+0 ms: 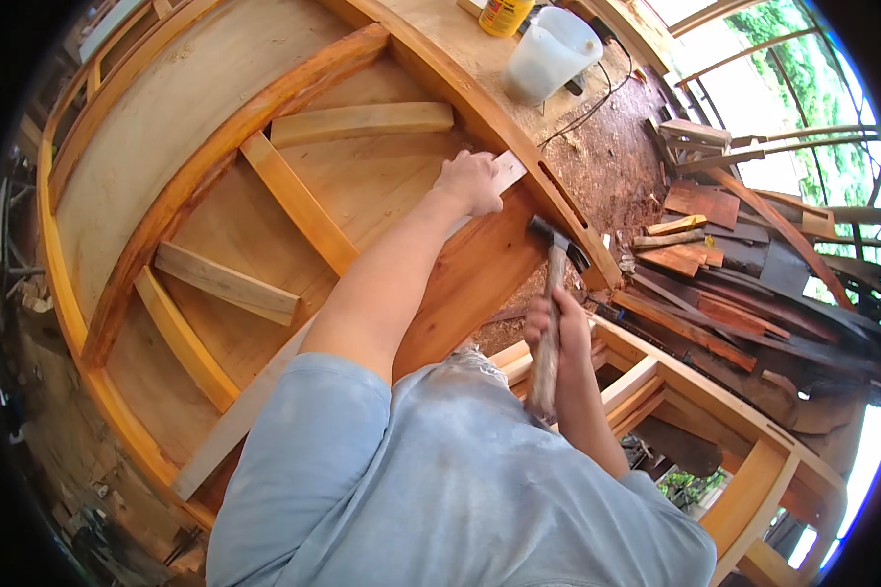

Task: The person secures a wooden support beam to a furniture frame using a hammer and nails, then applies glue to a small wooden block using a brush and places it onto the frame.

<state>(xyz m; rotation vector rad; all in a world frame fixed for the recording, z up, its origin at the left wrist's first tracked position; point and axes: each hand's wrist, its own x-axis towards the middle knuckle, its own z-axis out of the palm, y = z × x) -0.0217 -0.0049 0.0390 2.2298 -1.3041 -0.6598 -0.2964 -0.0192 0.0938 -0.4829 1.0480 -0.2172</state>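
A curved wooden frame [315, 207] with orange-brown ribs lies in front of me, backed by a plywood panel. A long pale wooden strip [248, 411] runs slantwise across it, partly hidden under my left arm. My left hand [470, 183] is closed around the strip's far end, close to the frame's thick right-hand rail [489, 127]. A claw hammer [544, 377] with a worn wooden handle is gripped in my right hand [561, 328]. Its dark metal head points up beside the rail, near a wide brown board. No nail can be made out.
At the back stand a whitish plastic bucket [552, 54] and a yellow container [504, 16]. Cables lie beside them. Scrap planks [695, 254] are piled on the right over a floor strewn with shavings. Another wooden frame [646, 377] stands close to my right arm.
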